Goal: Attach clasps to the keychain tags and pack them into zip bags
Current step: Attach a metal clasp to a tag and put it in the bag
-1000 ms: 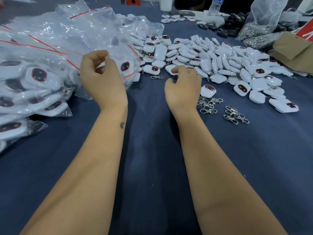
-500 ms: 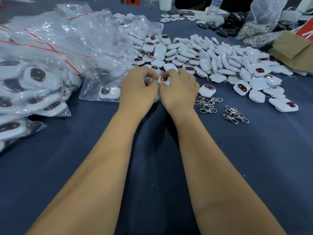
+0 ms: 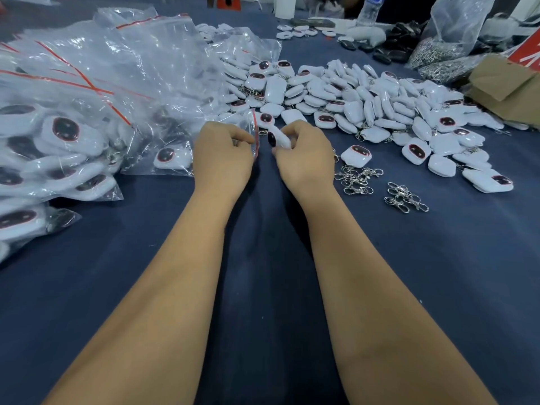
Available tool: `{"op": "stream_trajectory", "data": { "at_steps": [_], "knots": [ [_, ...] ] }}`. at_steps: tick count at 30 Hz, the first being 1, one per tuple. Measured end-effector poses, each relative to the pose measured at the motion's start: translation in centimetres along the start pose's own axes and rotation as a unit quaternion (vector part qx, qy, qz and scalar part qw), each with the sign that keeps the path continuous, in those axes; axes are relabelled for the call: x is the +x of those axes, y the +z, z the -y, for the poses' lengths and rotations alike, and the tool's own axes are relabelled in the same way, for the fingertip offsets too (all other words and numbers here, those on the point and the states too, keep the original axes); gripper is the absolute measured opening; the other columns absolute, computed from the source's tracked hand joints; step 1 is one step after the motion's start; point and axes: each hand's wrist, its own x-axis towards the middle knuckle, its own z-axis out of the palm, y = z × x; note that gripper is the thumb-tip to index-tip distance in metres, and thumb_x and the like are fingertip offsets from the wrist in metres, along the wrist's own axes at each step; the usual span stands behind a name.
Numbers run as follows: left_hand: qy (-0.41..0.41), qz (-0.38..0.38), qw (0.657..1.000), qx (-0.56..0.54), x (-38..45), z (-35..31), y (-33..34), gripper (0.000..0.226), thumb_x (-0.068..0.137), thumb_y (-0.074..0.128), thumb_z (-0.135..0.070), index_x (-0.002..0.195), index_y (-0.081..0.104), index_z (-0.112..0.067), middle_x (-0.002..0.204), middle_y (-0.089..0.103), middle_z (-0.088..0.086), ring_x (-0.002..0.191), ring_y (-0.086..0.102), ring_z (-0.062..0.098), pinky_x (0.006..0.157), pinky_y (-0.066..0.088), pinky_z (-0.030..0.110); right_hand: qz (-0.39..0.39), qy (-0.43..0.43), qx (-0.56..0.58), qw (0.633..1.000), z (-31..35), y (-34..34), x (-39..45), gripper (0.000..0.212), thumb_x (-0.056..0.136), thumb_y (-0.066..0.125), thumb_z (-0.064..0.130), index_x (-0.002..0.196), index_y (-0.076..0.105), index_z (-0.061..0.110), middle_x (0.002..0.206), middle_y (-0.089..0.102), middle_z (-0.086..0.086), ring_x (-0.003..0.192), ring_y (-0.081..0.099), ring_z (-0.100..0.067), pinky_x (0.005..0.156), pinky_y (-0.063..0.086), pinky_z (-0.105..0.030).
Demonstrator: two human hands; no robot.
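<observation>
1. Hands meet just above the middle of the dark blue desk (image 3: 438, 287). The left hand (image 3: 223, 159) has its fingers curled, pinching the red-striped mouth of a clear zip bag (image 3: 253, 133); most of that bag lies behind the hand and its body cannot be made out.
2. The right hand (image 3: 305, 154) pinches a white keychain tag (image 3: 277, 138) between thumb and curled fingers, the tag tilted with its dark oval face turned toward the left hand, just beside the bag's mouth. Whether a clasp hangs on it is hidden by the fingers.
3. Left of the left grip lies a heap of filled zip bags (image 3: 73, 118) with red seal strips; glare on the plastic blurs what is inside, and the heap is cut off by the left edge.
4. Beyond and to the right of the right grip spreads a pile of loose white tags (image 3: 365, 97), some face up with a dark oval, many showing only white backs.
5. Just right of the right wrist sit two small clusters of metal clasps (image 3: 358, 178), the second (image 3: 404, 197) a little farther right.
6. Far behind the right grip, near the top edge, stand a clear bag of metal parts (image 3: 444, 45), some black pieces (image 3: 391, 51) too small to tell, a brown cardboard piece (image 3: 508, 86) cut off at the right, and a plastic bottle (image 3: 369, 10) whose top is out of frame.
</observation>
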Motion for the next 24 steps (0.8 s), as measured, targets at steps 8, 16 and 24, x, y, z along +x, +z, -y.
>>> {"op": "stream_trajectory", "data": {
  "at_steps": [8, 16, 24],
  "knots": [
    [-0.020, 0.016, 0.996, -0.084, 0.32, 0.11, 0.06, 0.032, 0.081, 0.050, -0.006, 0.086, 0.074, -0.027, 0.066, 0.064, -0.002, 0.060, 0.056, 0.016, 0.061, 0.048, 0.028, 0.043, -0.006, 0.331, 0.943, 0.95, -0.22, -0.66, 0.014, 0.092, 0.065, 0.010, 0.091, 0.057, 0.021, 0.081, 0.070, -0.002, 0.060, 0.061, -0.003, 0.058, 0.049, -0.017],
    [-0.045, 0.033, 0.982, -0.183, 0.04, -0.68, -0.07, 0.019, 0.076, 0.051, -0.005, 0.075, 0.063, 0.010, 0.056, 0.047, 0.016, 0.042, 0.039, 0.018, 0.049, 0.033, 0.026, 0.115, 0.000, 0.299, 0.947, 1.09, -0.03, -0.45, 0.023, 0.093, 0.057, 0.000, 0.115, 0.064, 0.003, 0.075, 0.067, 0.000, 0.050, 0.057, 0.002, 0.050, 0.042, -0.010],
    [-0.032, 0.035, 0.985, -0.166, 0.25, -0.27, 0.04, 0.019, 0.072, 0.053, -0.015, 0.059, 0.054, -0.002, 0.058, 0.039, 0.013, 0.058, 0.033, 0.024, 0.057, 0.032, 0.036, 0.105, 0.011, 0.297, 0.949, 1.05, 0.12, -0.40, 0.006, 0.093, 0.060, 0.007, 0.095, 0.064, 0.010, 0.067, 0.064, 0.003, 0.047, 0.053, 0.004, 0.047, 0.041, -0.012]
  ]
}}
